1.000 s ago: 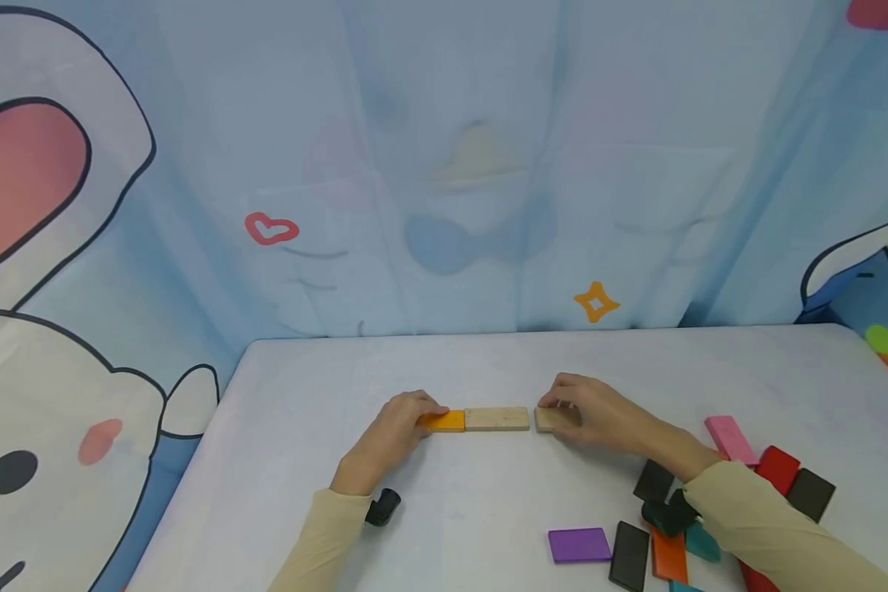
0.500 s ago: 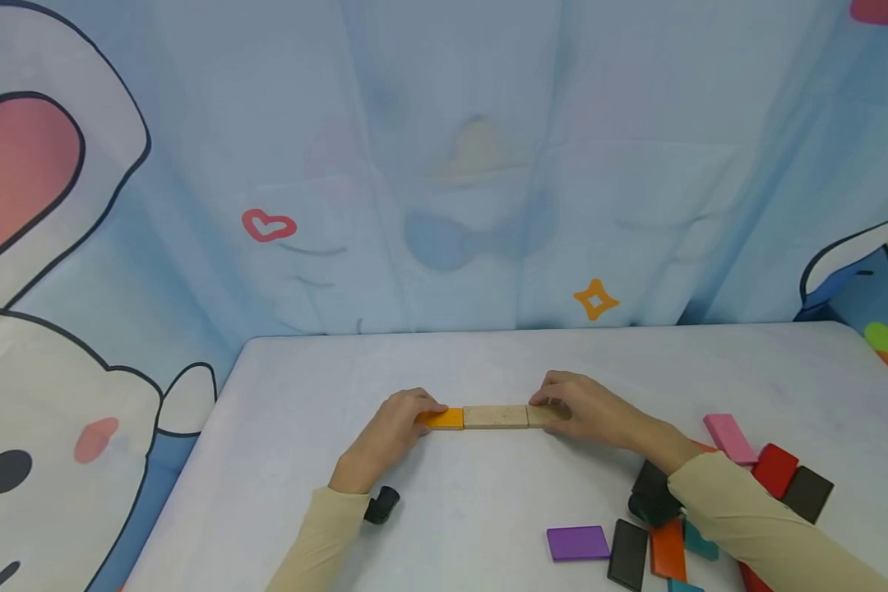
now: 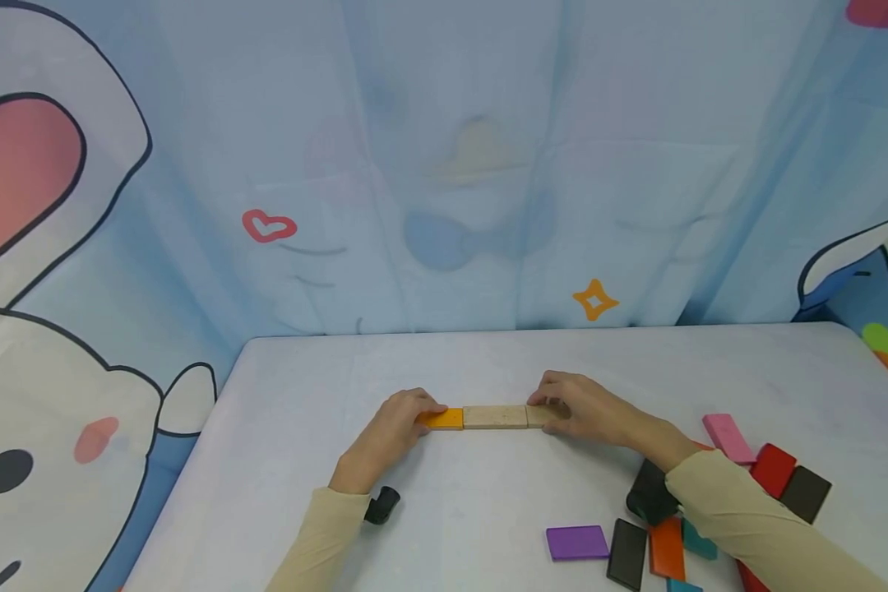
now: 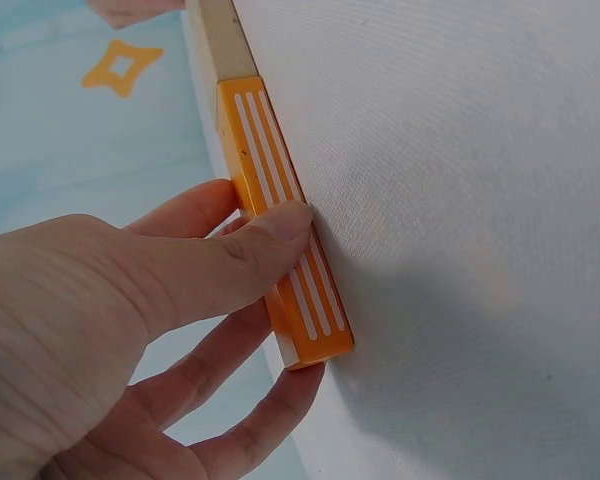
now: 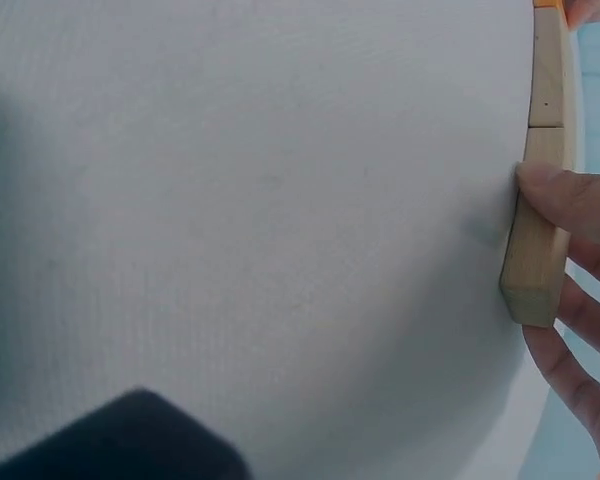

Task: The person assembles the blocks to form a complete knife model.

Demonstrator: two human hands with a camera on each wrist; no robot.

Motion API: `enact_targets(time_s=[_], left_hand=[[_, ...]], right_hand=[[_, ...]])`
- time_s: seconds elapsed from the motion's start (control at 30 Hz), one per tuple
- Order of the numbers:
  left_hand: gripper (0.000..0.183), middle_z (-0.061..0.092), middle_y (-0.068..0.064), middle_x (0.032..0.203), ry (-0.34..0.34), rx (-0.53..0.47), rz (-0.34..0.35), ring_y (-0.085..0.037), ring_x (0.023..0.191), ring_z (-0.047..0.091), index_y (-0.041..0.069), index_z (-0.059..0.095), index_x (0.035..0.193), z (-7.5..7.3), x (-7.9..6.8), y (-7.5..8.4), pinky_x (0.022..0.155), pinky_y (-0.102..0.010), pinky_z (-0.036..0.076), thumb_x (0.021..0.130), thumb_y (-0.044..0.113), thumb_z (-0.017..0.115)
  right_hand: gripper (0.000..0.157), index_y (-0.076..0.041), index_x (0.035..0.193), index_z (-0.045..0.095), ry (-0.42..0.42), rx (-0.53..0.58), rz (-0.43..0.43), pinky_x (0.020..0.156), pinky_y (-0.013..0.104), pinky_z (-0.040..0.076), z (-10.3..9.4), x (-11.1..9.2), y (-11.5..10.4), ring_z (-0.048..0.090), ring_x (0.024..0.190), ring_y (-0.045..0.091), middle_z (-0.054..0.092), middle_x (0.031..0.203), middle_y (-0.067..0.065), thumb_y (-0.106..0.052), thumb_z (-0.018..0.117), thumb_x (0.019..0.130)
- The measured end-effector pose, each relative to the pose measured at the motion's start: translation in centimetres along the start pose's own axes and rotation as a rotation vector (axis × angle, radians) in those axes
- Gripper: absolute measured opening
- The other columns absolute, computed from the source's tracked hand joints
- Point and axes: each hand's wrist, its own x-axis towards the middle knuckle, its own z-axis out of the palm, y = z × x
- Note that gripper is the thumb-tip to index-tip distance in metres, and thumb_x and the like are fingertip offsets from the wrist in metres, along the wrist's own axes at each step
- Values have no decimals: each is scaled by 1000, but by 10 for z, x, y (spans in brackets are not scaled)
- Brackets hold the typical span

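Three blocks lie end to end in a straight row on the white table. At the left end, my left hand (image 3: 390,429) pinches an orange block (image 3: 450,419); the left wrist view shows white stripes along its side, under the thumb. A plain wooden block (image 3: 494,417) is in the middle and touches both neighbours. My right hand (image 3: 595,413) grips a second plain wooden block (image 5: 533,265) at the right end, thumb on the near side and fingers behind. In the head view that hand covers part of it.
Loose coloured blocks lie at the right front, partly under the right sleeve: a purple block (image 3: 577,543), a black block (image 3: 627,555), an orange-red block (image 3: 667,548), a pink block (image 3: 728,438) and several others. A printed curtain (image 3: 444,164) hangs behind the table (image 3: 303,370).
My right hand has moved slightly left with its wooden block, closing the small gap to the middle block. The left hand and the orange block have stayed in place.
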Motion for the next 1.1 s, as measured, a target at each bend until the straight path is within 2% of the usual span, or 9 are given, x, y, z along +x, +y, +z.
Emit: enact_targets(time_s=[0.23,0.37,0.57,0.73,0.87,1.1], left_hand=[[34,73,-11,114,-5,3,-8,-30,110,67,-3,76,120,-1,-1,1,103,-42,56,88,-10,78],[34,73,-11,114,-12,3,-22,-29,111,66,-2,76,120,0,-1,0,103,-41,56,88,-10,78],[33,73,-12,113,-12,10,-5,-31,110,67,-3,76,120,1,-1,-2,102,-43,56,87,-11,77],[33,73,-13,112,-2,0,13,-32,109,66,-4,76,119,1,-1,-2,102,-44,56,87,-12,77],[33,73,-12,112,-4,11,7,-31,109,66,-4,76,119,1,0,0,102,-43,56,87,-11,78],[34,73,-10,114,-7,12,-16,-30,110,66,-1,77,121,0,0,3,103,-42,55,88,-9,78]], right_hand=[[40,-6,118,76,26,-102,10,87,40,61,-10,-9,-13,63,97,20,66,108,2,-8,90,81],[41,-8,122,74,18,-76,28,90,45,61,-19,-20,-24,63,103,23,66,113,3,-10,89,84],[41,-11,121,73,-93,-5,47,88,39,62,-22,-39,-49,64,101,20,63,115,-1,-19,89,85],[39,-23,120,73,-228,63,71,90,38,62,-12,-60,-70,62,106,16,60,118,-9,-33,88,86],[39,-28,121,73,-306,66,65,92,40,61,-1,-77,-78,61,108,11,60,117,-14,-37,88,86],[42,-31,122,73,-343,51,126,88,35,62,11,-97,-78,57,102,7,60,117,-12,-31,90,84]])
